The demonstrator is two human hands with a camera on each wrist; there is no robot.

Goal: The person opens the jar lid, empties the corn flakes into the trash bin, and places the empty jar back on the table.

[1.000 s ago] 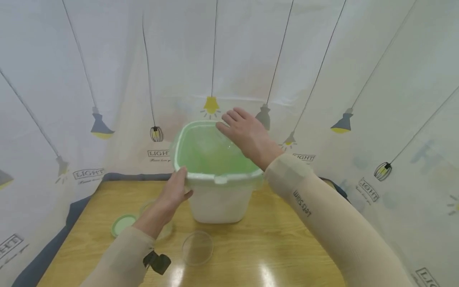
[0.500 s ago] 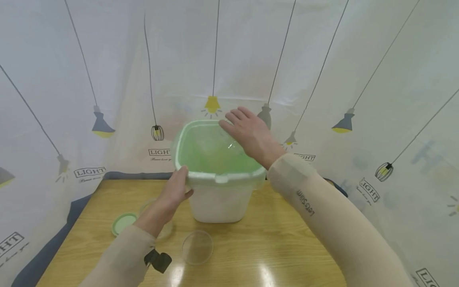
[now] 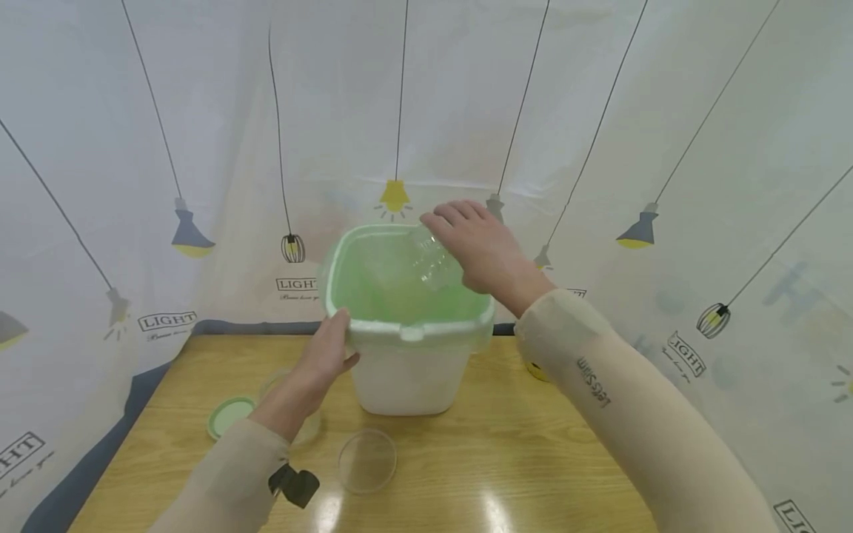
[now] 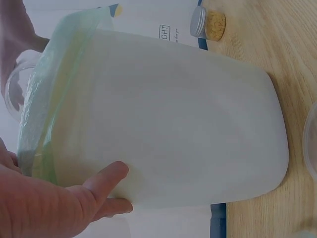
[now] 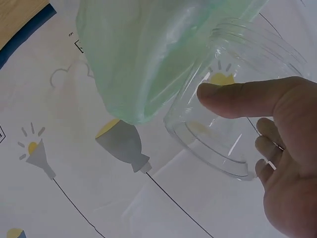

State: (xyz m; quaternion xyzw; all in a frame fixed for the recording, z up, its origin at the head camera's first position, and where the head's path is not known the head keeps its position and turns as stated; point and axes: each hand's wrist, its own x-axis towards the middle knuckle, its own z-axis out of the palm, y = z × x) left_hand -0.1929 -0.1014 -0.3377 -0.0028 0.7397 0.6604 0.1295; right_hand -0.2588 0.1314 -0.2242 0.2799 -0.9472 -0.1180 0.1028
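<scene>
Above the open mouth of the white plastic bin lined with a green bag: clear plastic jar, tilted, pinched by right hand. Left hand gripping bin's near rim on wooden table.

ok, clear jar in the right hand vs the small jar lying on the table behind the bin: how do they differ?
The clear jar is empty and has no lid; the small jar has a metal lid and yellowish contents. The clear jar is held tipped over the white bin by the right hand; the small jar lies on its side on the table, untouched. Both are see-through.
</scene>
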